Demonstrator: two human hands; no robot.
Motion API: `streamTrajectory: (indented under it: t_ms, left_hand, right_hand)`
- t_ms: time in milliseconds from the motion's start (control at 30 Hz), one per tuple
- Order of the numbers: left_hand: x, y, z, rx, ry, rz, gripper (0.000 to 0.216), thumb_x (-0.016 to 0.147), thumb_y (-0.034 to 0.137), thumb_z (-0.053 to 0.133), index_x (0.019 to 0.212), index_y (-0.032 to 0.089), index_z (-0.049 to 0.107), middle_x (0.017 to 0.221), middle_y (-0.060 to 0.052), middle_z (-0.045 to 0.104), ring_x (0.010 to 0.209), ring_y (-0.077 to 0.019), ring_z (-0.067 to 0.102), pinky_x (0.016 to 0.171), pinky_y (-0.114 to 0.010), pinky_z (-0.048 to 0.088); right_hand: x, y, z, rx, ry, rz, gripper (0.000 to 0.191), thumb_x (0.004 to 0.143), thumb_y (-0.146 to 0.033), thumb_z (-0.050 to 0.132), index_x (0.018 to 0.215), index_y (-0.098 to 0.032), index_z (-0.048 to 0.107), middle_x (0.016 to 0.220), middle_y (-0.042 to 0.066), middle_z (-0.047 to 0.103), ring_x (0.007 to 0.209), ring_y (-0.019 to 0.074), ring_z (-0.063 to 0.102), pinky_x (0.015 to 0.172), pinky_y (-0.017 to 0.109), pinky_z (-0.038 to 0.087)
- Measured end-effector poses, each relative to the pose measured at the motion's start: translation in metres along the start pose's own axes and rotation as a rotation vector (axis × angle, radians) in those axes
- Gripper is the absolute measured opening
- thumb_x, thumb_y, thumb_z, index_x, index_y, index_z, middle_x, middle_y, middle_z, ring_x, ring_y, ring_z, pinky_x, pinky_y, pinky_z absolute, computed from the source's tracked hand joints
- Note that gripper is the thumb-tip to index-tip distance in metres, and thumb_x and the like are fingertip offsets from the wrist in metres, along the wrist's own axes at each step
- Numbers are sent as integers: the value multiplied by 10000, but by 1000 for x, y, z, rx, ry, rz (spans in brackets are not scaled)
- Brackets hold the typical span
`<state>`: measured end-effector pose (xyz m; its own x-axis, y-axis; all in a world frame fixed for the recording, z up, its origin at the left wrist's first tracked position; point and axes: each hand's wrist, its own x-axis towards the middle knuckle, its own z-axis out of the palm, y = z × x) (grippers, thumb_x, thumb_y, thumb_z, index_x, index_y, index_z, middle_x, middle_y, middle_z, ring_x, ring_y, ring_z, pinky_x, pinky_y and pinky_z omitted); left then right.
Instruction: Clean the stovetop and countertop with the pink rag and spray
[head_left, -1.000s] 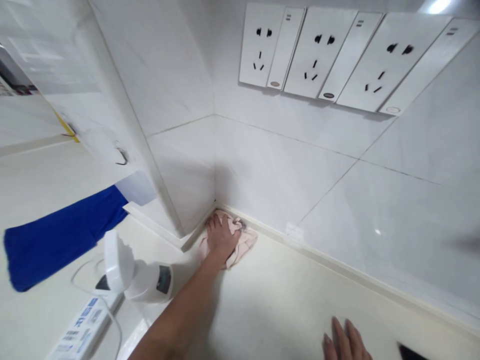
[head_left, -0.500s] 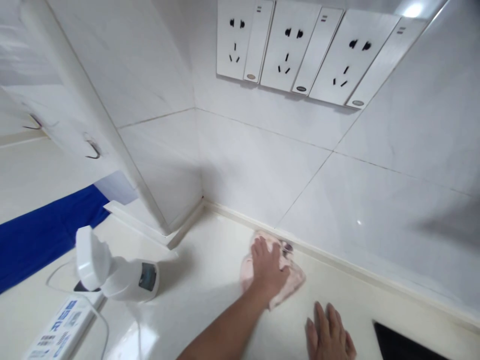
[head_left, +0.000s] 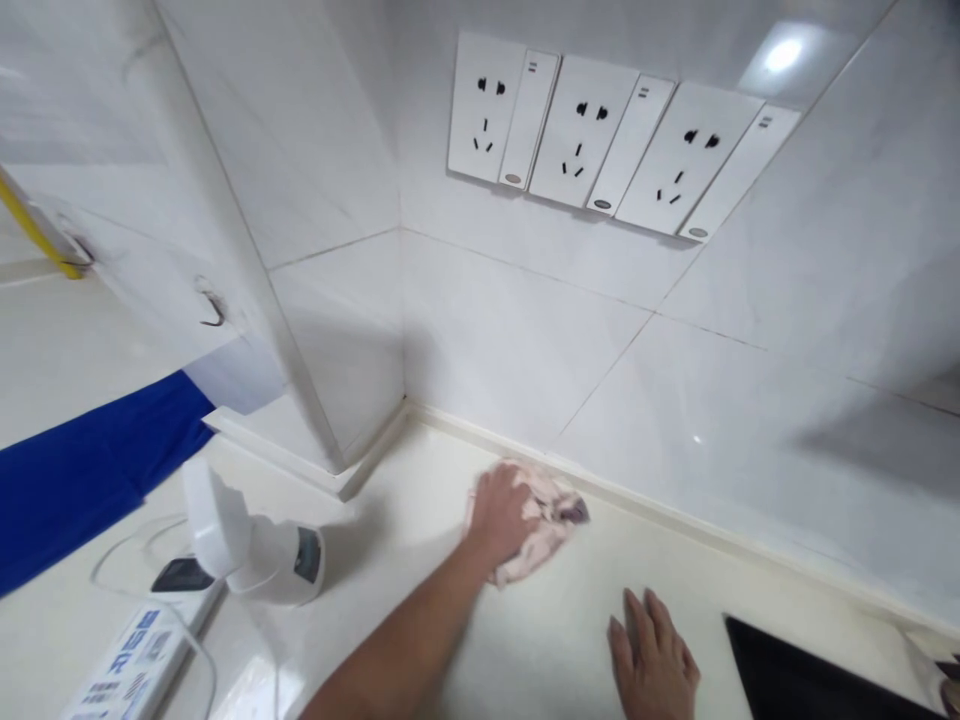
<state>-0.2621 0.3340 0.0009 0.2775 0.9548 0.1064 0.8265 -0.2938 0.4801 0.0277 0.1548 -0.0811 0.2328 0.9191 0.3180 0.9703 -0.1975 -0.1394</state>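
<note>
My left hand [head_left: 501,515] presses a crumpled pale pink cloth [head_left: 536,560] against the cream countertop [head_left: 547,660], close to the foot of the tiled wall. Its fingers curl over the cloth, and a dark purple patch shows at the cloth's right end. Lower right, my right hand [head_left: 654,660] rests on the countertop with its fingers stretched out and holds nothing. Just right of that hand lies a black flat panel [head_left: 802,670], partly cut off by the frame.
At left stand a white device with a bulky head [head_left: 259,555] and a long white box with blue print [head_left: 139,655], a thin white cable across it. Beyond are a blue cloth [head_left: 90,460] and a wall edge [head_left: 240,230]. Sockets [head_left: 585,130] sit on the wall above.
My left hand has slid a little to the left with the cloth under it. The right hand stays on the countertop, and the view has shifted slightly.
</note>
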Motion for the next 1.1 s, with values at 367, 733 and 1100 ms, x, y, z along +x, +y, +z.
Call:
streamTrajectory:
  t_ms: [367,733,1100]
  left_hand:
    - [-28,-97,-87,294,295,-482,603,977,423,509,1501,129,553,1740,-252,313,1586,-437,314,1226,-638,324]
    - [-186,29,-11,115,-74,-109,668,840,474,732,1466,268,618,1772,-165,303,1635,-449,246,1292,-630,244]
    - [-180,41,-23,-246,-101,-192,659,962,415,585,1595,269,472,1710,-118,447,1608,-314,372,1291,-528,375]
  right_hand:
    - [4,-32,-22,-16,-45,16,727,1068,-584,190,1464,-148,616,1626,216,472,1526,363,391,1210,595,313]
    - [4,-34,-24,-11,-28,17,669,1086,-515,215,1465,-130,609,1623,220,466,1529,351,373,1217,572,275]
    - [7,-57,-50,196,-39,189,693,1054,-586,253,1425,-132,622,1629,256,407,1496,425,382,1160,652,348]
